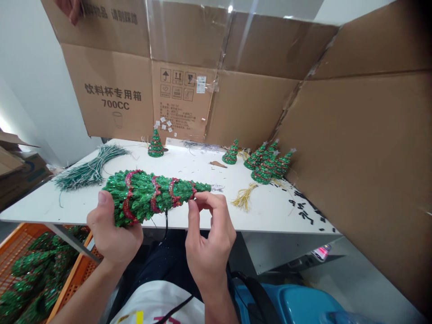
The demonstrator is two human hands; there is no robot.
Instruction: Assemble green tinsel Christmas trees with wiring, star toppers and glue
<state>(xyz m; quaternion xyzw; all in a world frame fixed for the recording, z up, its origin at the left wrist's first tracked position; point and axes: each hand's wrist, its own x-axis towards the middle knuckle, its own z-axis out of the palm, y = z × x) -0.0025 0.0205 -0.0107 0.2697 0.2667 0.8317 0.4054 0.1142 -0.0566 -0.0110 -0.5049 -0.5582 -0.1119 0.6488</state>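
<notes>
A green glittery Christmas tree figurine point(145, 198) with red garlands lies sideways in the air above the table's front edge, its silver star tip point(218, 187) to the right. My left hand point(114, 229) is closed round its wide base, thumb on the near side. My right hand point(211, 225) pinches thumb and forefinger together against the lower edge near the narrow end. Anything between those fingertips is too small to make out. A thin black cord point(166, 225) hangs below the tree.
On the white table point(189, 180) lie a bundle of green strings point(94, 168), gold strings point(245, 198), small trees point(155, 144) and black bits point(305, 216). Cardboard walls point(256, 103) enclose the back and right. An orange crate point(72, 274) holds more trees. Another person's hand point(72, 10) shows top left.
</notes>
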